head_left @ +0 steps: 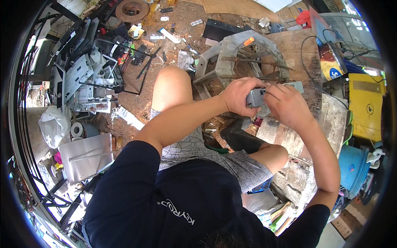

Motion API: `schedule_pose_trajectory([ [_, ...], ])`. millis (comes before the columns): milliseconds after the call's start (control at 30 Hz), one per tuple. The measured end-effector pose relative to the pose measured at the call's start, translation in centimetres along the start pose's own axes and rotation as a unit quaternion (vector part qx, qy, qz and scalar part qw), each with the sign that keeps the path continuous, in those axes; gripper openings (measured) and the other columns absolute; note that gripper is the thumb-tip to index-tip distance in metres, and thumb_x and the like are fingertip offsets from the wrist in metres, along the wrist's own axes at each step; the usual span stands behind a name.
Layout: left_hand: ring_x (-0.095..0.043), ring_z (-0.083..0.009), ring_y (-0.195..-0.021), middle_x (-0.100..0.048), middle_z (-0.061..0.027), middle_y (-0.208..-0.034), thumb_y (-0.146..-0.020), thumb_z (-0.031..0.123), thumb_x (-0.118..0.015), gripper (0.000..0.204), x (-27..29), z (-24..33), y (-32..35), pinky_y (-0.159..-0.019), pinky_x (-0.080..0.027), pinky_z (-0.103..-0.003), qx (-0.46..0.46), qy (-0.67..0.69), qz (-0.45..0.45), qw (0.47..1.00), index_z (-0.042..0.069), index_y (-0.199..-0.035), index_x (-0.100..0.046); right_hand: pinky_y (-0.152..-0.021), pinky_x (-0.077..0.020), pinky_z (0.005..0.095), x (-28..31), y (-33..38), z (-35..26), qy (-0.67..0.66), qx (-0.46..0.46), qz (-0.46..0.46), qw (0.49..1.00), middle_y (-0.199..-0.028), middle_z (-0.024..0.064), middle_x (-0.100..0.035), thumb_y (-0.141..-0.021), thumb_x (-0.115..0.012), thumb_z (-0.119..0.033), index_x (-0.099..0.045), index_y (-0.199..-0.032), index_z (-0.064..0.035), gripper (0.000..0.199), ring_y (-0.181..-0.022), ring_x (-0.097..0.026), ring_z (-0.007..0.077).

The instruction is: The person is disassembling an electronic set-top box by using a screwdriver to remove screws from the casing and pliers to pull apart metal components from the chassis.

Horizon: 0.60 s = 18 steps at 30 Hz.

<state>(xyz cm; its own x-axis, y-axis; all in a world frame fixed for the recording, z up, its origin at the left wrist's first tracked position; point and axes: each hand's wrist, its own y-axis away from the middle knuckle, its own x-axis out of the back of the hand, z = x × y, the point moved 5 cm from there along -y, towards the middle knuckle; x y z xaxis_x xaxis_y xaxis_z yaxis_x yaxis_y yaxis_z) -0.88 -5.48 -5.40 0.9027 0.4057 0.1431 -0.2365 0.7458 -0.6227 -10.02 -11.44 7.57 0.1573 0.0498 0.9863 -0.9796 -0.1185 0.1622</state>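
Observation:
A small grey boxy part with dark openings on one face is held up over the wooden bench. My left hand is closed around its left side, thumb below and fingers over the top. The fingers of my right hand are bent and pressed against its right side, hiding much of it. Behind the right-hand knuckles a flat light-grey piece sticks out; whether it joins the boxy part I cannot tell. Just beyond my hands stands a worn grey many-sided frame, with an orange-handled tool resting on it.
Metal and plastic scrap is heaped at the left, above a square metal panel. A black box lies on the littered floor ahead. At the right are a yellow case, a blue bucket and a loose black cable.

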Motion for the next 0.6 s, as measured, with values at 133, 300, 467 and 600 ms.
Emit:
schedule_pose_trajectory([
  [133, -0.066, -0.0387, -0.095, -0.066, -0.0187, -0.105, -0.059, 0.020, -0.079, 0.062, -0.1, 0.2, -0.2, -0.083, -0.055, -0.043, -0.011, 0.007, 0.004, 1.000, 0.001, -0.114, -0.056, -0.080, -0.0498, 0.0387, 0.7, 0.0, 0.1, -0.007, -0.030, 0.006, 0.999, -0.095, 0.0052, -0.059, -0.077, -0.066, -0.015, -0.063, -0.089, -0.0083, 0.014, -0.092, -0.061, 0.0240],
  [300, -0.066, -0.0384, -0.093, -0.067, -0.0176, -0.103, -0.059, 0.020, -0.079, 0.062, 0.2, 0.2, 0.0, -0.082, -0.055, -0.043, -0.010, 0.010, 0.011, 1.000, 0.001, -0.114, -0.056, -0.081, -0.0500, 0.0385, -0.1, -0.1, -0.2, 0.020, 0.001, -0.034, 0.999, -0.098, 0.0062, -0.060, -0.076, -0.069, -0.015, -0.063, -0.091, -0.0080, 0.018, -0.094, -0.061, 0.0247],
  [467, -0.066, -0.0384, -0.094, -0.067, -0.0170, -0.104, -0.059, 0.020, -0.078, 0.062, -0.1, 0.1, -0.1, -0.082, -0.055, -0.043, 0.010, 0.008, -0.003, 1.000, 0.002, -0.114, -0.056, -0.082, -0.0502, 0.0379, 0.8, 0.1, -0.2, -0.022, -0.047, 0.006, 0.999, -0.099, 0.0059, -0.061, -0.076, -0.069, -0.015, -0.063, -0.092, -0.0090, 0.018, -0.096, -0.061, 0.0245],
  [600, -0.066, -0.0387, -0.094, -0.067, -0.0171, -0.105, -0.059, 0.019, -0.078, 0.062, 0.2, 0.2, -0.1, -0.082, -0.055, -0.043, -0.012, 0.013, 0.010, 1.000, 0.002, -0.114, -0.056, -0.083, -0.0505, 0.0389, 0.3, 0.3, -0.1, 0.000, -0.020, -0.024, 1.000, -0.100, 0.0059, -0.061, -0.076, -0.069, -0.014, -0.063, -0.096, -0.0089, 0.022, -0.096, -0.061, 0.0251],
])
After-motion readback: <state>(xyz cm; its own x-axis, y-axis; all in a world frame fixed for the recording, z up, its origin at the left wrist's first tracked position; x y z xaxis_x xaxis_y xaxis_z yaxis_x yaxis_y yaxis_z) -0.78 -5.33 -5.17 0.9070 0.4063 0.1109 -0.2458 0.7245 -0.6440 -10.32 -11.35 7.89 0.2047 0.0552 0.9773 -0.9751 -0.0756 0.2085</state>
